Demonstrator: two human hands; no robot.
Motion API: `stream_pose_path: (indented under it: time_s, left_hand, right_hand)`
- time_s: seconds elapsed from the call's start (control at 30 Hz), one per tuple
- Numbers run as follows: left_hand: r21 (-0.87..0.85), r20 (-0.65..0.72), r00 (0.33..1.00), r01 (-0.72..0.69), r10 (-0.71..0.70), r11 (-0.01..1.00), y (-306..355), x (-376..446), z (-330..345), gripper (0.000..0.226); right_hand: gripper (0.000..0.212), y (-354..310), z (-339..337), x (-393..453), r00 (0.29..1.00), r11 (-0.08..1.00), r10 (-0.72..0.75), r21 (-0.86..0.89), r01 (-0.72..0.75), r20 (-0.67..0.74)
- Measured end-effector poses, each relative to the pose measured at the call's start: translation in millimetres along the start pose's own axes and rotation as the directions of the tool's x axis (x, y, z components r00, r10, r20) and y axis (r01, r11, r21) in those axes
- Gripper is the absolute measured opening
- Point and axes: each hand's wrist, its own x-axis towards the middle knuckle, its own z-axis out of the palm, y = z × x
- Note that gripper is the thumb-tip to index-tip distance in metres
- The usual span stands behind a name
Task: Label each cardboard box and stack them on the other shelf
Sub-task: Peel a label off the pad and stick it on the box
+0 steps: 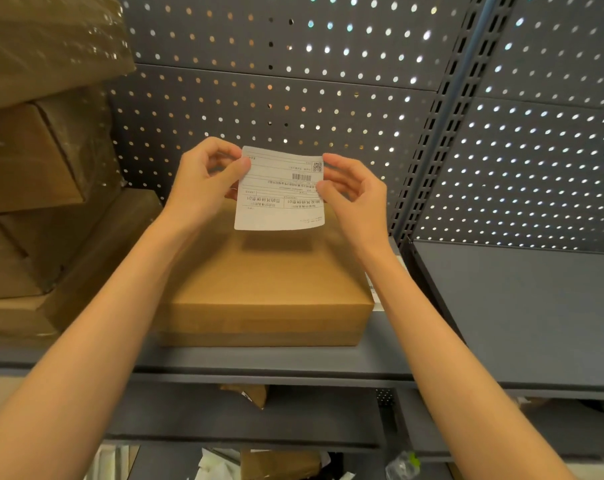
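A flat brown cardboard box (266,289) lies on the grey shelf (293,362) in front of me. Above its far half I hold a white shipping label (280,199), printed side toward me and upside down, with a barcode and QR code. My left hand (207,178) pinches the label's upper left corner between thumb and fingers. My right hand (352,188) pinches its upper right edge. The label hangs in the air, apart from the box top.
A stack of plastic-wrapped cardboard boxes (37,202) fills the left of the shelf. Behind is a grey pegboard wall (293,81) with a slotted upright post (439,133). The neighbouring shelf bay (522,306) lies right. Lower shelves hold a box (280,462) and scraps.
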Motion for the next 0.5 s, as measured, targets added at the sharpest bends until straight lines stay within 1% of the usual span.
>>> stream_pose_path:
  time_s: [0.23,0.5]
  left_hand:
    - [0.036,0.001,1.0,0.03,-0.03,0.999,-8,-1,-1,0.011]
    - [0.148,0.036,0.993,0.102,-0.109,0.984,-24,1,2,0.011]
  right_hand:
    - [0.035,6,3,-2,0.999,0.999,0.026,-0.046,-0.025,0.021]
    - [0.035,18,6,-4,0.991,0.974,0.116,-0.206,-0.099,0.072]
